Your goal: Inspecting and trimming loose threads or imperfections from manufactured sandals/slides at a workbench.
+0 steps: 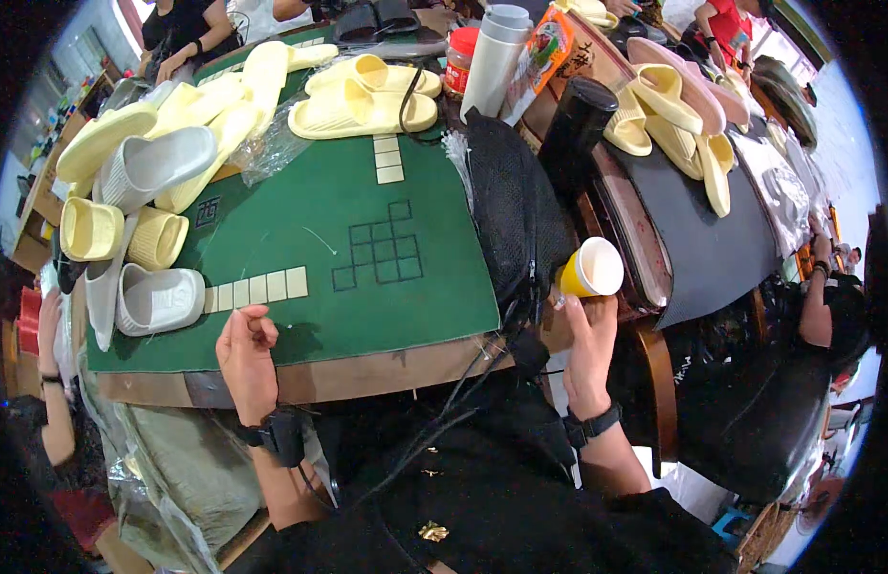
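My right hand (590, 352) is around the lower part of a yellow paper cup (580, 275) with a white inside, at the right edge of the green-topped table. The cup's mouth is tilted up toward me, and my fingers behind it are partly hidden. My left hand (247, 362) hovers over the table's near edge with its fingers curled in and nothing visible in them. Just beyond it lies a row of cream tiles (262, 289) printed on the green mat (367, 325). A grey slipper (162, 304) sits to the left of that hand.
Yellow slippers (362, 107) and more grey ones crowd the left and far side. A black mesh bag (515, 206), a white bottle (494, 62), a red-lidded jar (460, 59) and a black flask (578, 120) stand at the right. Other people sit around the room.
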Demonstrator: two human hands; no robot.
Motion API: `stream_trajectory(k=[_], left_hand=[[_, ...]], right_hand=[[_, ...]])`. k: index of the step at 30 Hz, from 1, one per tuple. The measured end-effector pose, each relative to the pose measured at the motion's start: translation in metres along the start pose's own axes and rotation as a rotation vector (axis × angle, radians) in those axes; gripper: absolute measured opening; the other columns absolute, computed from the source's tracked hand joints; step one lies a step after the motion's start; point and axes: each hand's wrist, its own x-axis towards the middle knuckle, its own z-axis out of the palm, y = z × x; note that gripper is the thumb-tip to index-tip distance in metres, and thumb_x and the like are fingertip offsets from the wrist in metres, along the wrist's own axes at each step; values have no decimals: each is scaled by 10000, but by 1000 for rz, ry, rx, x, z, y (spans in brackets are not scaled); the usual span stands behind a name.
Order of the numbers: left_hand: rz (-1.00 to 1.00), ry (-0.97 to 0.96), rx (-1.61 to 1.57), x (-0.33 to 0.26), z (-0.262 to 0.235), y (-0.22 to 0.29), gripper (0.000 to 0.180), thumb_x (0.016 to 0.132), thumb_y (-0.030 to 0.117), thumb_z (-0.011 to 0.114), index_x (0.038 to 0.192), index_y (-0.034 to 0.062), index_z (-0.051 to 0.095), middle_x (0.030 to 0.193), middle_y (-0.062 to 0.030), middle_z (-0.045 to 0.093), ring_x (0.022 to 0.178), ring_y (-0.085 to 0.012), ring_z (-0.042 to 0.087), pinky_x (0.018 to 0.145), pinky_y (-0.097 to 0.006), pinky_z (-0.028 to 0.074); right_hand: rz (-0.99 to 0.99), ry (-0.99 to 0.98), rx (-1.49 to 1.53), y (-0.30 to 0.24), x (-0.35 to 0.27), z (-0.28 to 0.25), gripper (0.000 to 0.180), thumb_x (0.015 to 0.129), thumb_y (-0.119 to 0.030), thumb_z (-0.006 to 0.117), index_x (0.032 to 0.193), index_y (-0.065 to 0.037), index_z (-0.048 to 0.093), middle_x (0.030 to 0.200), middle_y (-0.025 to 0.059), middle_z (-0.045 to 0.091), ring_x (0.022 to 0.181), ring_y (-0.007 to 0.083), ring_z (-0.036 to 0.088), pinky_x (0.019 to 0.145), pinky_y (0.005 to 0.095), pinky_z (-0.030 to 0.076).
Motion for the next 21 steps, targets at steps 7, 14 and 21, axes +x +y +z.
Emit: stream_trajectory(k=[7, 14, 21], left_hand=[[31, -47, -21, -5, -10, -6, 352, 1040, 278, 481, 1017, -46, 617, 796, -59, 587, 741, -114, 518, 701, -264, 418], [55, -56, -54, -3, -13, -9, 327, 1037, 258, 489, 1018, -42, 618, 807, -62, 593, 756, -119, 528, 721, -265, 422], [78, -48, -42, -4, -6, -7, 305, 1031, 256, 500, 1015, -25, 618, 789, -43, 562, 742, -115, 506, 700, -256, 409]], right_hand=[[-30, 167, -6, 10, 24, 18, 525, 862, -14, 698, 1310, -9, 424, 1195, 95, 561, 1049, 149, 567, 857, 283, 486], [-180, 159, -221, 9, 6, 13, 691, 759, -49, 803, 1319, -7, 399, 1248, 120, 522, 1162, 213, 523, 1033, 341, 396], [-417, -40, -253, -53, 0, 21, 754, 676, -45, 799, 1331, -25, 424, 1298, 123, 525, 1217, 269, 504, 1062, 399, 386]])
